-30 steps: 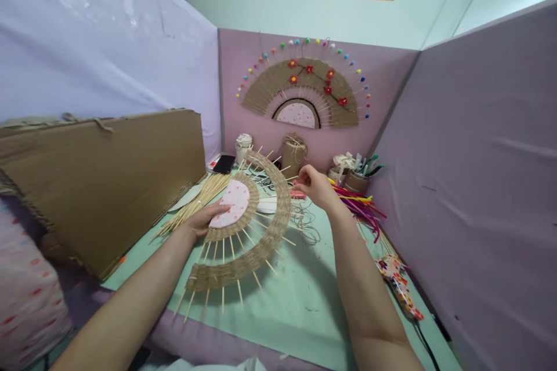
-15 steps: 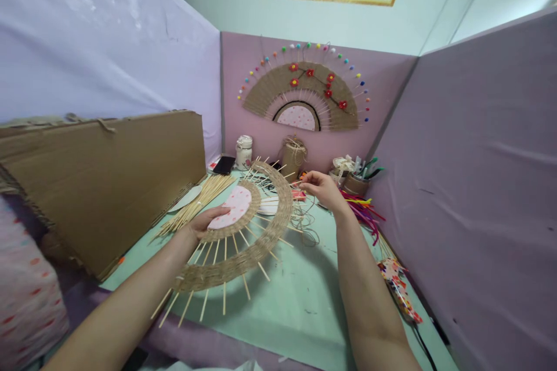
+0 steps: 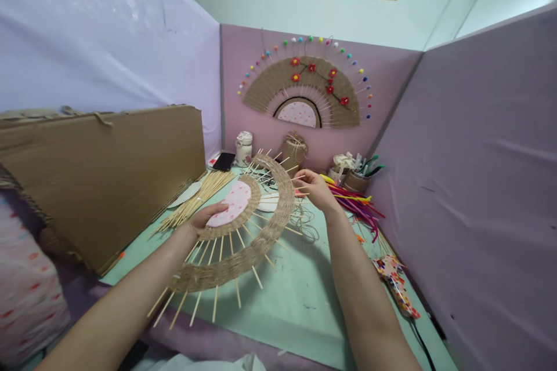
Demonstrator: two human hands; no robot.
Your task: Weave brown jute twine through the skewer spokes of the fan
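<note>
A half-round fan frame (image 3: 285, 200) of thin wooden sticks and woven brown twine is held up, tilted, over the table. Its middle is a pink half-disc (image 3: 235, 200) with red dots. My left hand (image 3: 206, 218) grips this middle part, thumb on top and the other fingers hidden behind. At the far right rim, my right hand (image 3: 315, 188) is closed in a pinch beside the stick ends, seemingly on the twine; the strand between the fingertips is barely visible. Loose twine (image 3: 308, 231) lies in loops on the table below.
A bundle of sticks (image 3: 194, 203) lies beside a cardboard sheet (image 3: 108, 168) at left. Behind stand a white jar (image 3: 244, 149), a twine-wrapped holder (image 3: 293, 153) and a pen pot (image 3: 357, 181). Coloured pipe cleaners (image 3: 359, 208) and a patterned glue gun (image 3: 397, 287) with cord are at right. A finished fan (image 3: 304, 90) hangs behind.
My right hand has moved slightly left, closer against the fan's outer rim. The fan has tilted a little, its lower edge shifting left. My left hand keeps its hold.
</note>
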